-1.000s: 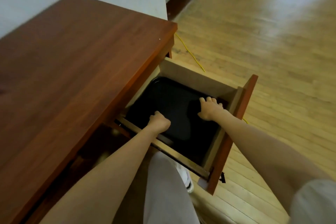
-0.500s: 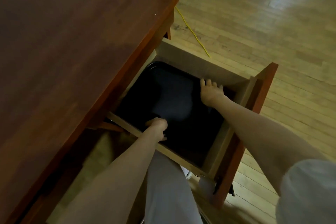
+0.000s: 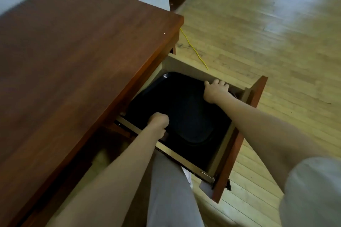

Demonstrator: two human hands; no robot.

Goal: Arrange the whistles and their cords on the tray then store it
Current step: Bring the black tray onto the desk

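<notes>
Fingers (image 3: 220,82) of the right hand (image 3: 215,91) hook over the far rim of the black tray (image 3: 184,105) and grip it, just short of the drawer (image 3: 191,69) wall. The left hand (image 3: 159,120) is clenched on the near rim, gripping it, its fingertips tucked under and hidden. Between the two hands the tray sits inside the open drawer, partly under the desk (image 3: 73,51). Beyond the right fingers a yellow cable (image 3: 193,49) lies on the floor (image 3: 258,42).

The open drawer (image 3: 186,64) of the reddish counter (image 3: 73,61) carried a black tray (image 3: 184,105), lying inside between the left hand (image 3: 159,122) at its near rim and the right hand (image 3: 215,91) opposite.
</notes>
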